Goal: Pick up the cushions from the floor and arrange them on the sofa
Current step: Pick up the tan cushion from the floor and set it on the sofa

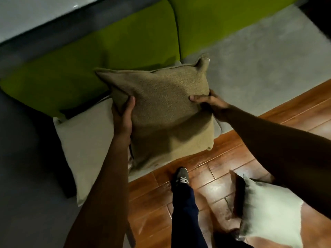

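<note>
I hold a tan speckled cushion [161,108] over the sofa's grey seat [254,68]. My left hand [123,117] grips its left edge and my right hand [209,102] grips its right edge. The cushion's lower part hangs past the seat's front edge. A cream cushion [86,147] lies on the sofa to the left, partly under the tan one. On the wooden floor at the lower right lies a pale cushion [268,212], partly behind my right forearm.
Green back cushions [111,47] line the rear of the sofa. A dark grey armrest [26,158] runs along the left. My foot in a grey shoe [180,176] stands on the wooden floor [223,158] close to the sofa's front.
</note>
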Demonstrator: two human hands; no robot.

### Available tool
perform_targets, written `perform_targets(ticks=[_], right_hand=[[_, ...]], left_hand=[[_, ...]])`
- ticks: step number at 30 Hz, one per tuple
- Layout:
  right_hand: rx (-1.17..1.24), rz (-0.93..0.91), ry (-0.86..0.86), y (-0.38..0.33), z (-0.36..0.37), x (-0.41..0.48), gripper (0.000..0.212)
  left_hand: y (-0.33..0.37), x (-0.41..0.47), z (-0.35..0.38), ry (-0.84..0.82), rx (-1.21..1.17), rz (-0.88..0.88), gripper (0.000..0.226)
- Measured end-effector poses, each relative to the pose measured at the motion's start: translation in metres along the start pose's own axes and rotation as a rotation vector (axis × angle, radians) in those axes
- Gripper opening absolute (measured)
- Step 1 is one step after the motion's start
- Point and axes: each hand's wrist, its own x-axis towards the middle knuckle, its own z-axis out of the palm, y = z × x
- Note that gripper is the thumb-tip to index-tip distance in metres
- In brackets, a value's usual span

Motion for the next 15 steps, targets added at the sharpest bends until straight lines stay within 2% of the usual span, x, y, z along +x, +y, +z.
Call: perform_targets(ticks=[6,8,10,15], right_hand=[[-0.116,0.169,0.148,-0.007,0.028,0.079,0.142],[-0.207,0.202,0.131,0.005,0.041,0.095,0.124],[-0.353,0.208,0.138,0.027,0.053,0.113,0.109],[-0.463,0.24,0.127,0.039,0.057,0.124,0.1]], left_hand=[[-0.026,0.084,0.015,0.095,0.112,0.009,0.097],[-0.04,0.089,0.022,0.152,0.26,0.053,0.101],[-0.058,0.088,0.027,0.135,0.429,0.126,0.108],[-0.08,0.098,0.024,0.095,0.493,0.103,0.12]])
